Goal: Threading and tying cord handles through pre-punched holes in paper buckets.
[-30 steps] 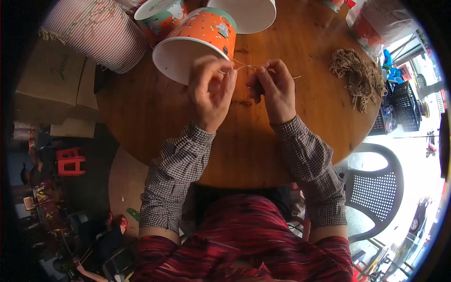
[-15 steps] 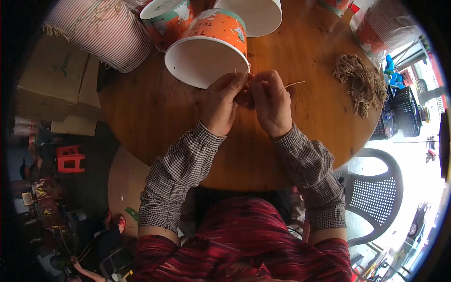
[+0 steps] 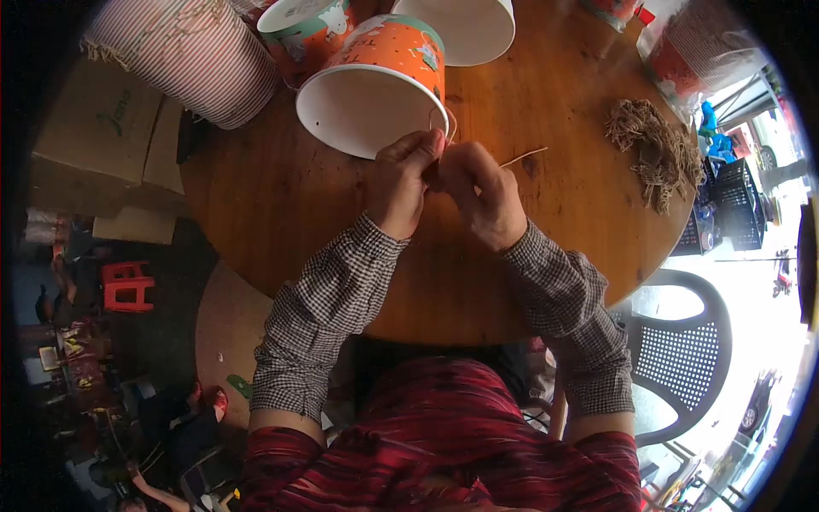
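Observation:
An orange paper bucket (image 3: 394, 51) lies on its side, its white open mouth facing me and a small hole in its left wall. Thin tan string (image 3: 451, 124) loops at the right side of its rim. Right below that loop, my left hand (image 3: 404, 175) pinches the string between thumb and fingers. My right hand (image 3: 479, 188) is closed beside it, fingers curled at the same string, and a loose string end sticks out past its knuckles to the right. The fingertips partly hide each other, so the exact crossing of the string cannot be seen.
A bundle of tan strings (image 3: 657, 154) lies on the round wooden table (image 3: 563, 230) at right. Behind stand another bucket (image 3: 311, 34), a white-mouthed bucket (image 3: 465, 30) and a striped stack (image 3: 192, 64). Bagged buckets (image 3: 699, 60) sit far right. A grey chair (image 3: 682, 354) stands close by.
My right hand has turned and curled in closer to my left fingertips. A string loop now shows more clearly at the rim, and the bucket has shifted slightly left.

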A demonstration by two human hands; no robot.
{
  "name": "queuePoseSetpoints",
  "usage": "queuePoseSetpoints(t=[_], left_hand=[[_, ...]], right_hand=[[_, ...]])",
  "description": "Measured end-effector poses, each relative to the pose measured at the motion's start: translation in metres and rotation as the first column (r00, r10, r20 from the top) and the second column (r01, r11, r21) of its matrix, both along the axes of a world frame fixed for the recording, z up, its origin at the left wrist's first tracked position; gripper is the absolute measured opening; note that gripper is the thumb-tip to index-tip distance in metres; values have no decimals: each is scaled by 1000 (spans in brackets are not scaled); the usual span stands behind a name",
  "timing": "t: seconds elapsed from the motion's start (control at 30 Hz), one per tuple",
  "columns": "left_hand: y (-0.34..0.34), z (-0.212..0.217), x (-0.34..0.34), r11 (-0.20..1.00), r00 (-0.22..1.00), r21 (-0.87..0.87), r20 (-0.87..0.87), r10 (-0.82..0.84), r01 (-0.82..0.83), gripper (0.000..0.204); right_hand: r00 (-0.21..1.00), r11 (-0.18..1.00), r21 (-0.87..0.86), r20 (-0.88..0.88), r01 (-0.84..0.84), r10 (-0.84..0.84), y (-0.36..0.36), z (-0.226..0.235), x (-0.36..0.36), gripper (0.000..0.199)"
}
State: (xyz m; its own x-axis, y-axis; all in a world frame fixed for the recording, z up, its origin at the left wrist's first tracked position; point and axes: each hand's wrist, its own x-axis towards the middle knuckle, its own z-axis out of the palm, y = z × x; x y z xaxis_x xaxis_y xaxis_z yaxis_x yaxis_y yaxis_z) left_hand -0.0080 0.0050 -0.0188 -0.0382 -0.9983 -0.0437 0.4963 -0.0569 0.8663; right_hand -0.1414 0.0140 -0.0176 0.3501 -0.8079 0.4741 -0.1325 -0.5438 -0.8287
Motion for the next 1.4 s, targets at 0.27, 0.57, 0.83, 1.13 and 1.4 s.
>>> queuePoseSetpoints(t=[0.27, 0.57, 0.83, 1.13, 1.4], left_hand=[[3, 1, -1, 970, 937, 14, -263, -229, 241, 22], [2, 0, 8, 987, 981, 75, -141, -130, 141, 17], [6, 4, 6, 969, 941, 103, -281, -188, 224, 14], [9, 10, -9, 941, 926, 253, -358, -124, 223, 19], [2, -1, -4, 984, 999, 174, 4, -41, 40, 25]], right_hand=[[950, 954, 172, 153, 244, -271, -4, 0, -1, 10], [973, 929, 291, -116, 227, -202, 5, 8, -4, 11], [982, 994, 112, -185, -6, 27, 9, 32, -20, 7], [837, 844, 176, -137, -506, 530, 22, 37, -13, 4], [649, 540, 454, 120, -709, 751, 18, 35, -16, 8]])
